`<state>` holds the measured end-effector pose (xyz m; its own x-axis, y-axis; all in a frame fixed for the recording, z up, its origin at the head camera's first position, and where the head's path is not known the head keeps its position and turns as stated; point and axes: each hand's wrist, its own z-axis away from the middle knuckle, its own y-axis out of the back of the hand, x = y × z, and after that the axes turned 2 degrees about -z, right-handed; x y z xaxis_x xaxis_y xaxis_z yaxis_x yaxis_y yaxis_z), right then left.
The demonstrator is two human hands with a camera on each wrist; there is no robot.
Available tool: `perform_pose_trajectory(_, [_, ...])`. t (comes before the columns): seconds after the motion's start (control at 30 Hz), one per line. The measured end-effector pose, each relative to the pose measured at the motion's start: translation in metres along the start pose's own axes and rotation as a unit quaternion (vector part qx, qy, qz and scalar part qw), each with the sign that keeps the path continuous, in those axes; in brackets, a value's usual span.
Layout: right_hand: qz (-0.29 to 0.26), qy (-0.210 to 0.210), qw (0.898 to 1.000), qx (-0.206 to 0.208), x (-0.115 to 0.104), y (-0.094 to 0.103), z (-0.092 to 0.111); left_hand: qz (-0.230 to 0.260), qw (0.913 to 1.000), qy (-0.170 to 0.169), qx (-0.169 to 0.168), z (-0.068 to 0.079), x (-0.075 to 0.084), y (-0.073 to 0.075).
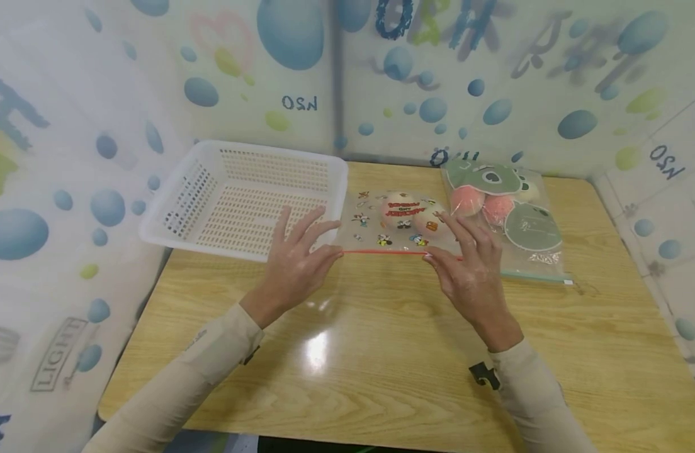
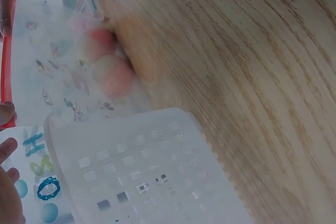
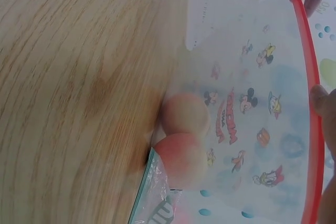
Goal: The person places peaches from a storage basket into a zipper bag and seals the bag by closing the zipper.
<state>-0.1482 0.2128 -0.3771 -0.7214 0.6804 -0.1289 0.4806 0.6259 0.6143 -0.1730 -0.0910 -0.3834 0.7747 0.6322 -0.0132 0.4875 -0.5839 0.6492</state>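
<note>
A clear zip bag (image 1: 370,217) printed with cartoon figures stands near the basket, its red zip strip (image 1: 384,252) towards me. Two peaches (image 3: 181,161) lie inside it at the bottom. My left hand (image 1: 293,270) pinches the left end of the strip between thumb and fingers, its other fingers spread over the basket's edge. Farther right, my right hand (image 1: 474,283) pinches the strip with the thumb on its near side. In the right wrist view the right thumb (image 3: 319,98) presses on the red strip, which runs fairly straight between the hands.
A white plastic basket (image 1: 268,151) with slotted walls stands at the back left. To the right lies a second zip bag (image 1: 531,267) with green prints and several pink and pale round things inside. The wooden table (image 1: 381,377) meets patterned walls behind.
</note>
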Motion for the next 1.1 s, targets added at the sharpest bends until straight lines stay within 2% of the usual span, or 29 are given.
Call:
perform_pose_trajectory(0.3, [0.010, -0.013, 1.000, -0.004, 0.003, 0.002, 0.004, -0.004, 0.9999, 0.008, -0.009, 0.002, -0.001, 0.000])
perform_pose_trajectory(0.67, [0.012, -0.013, 1.000, 0.014, 0.005, 0.004, 0.007, -0.015, 0.9997, 0.019, 0.003, 0.003, -0.001, 0.000])
perform_pose_trajectory(1.1, [0.009, -0.012, 0.999, 0.036, 0.007, 0.005, 0.011, -0.026, 0.9993, 0.028, -0.004, 0.005, -0.001, -0.001])
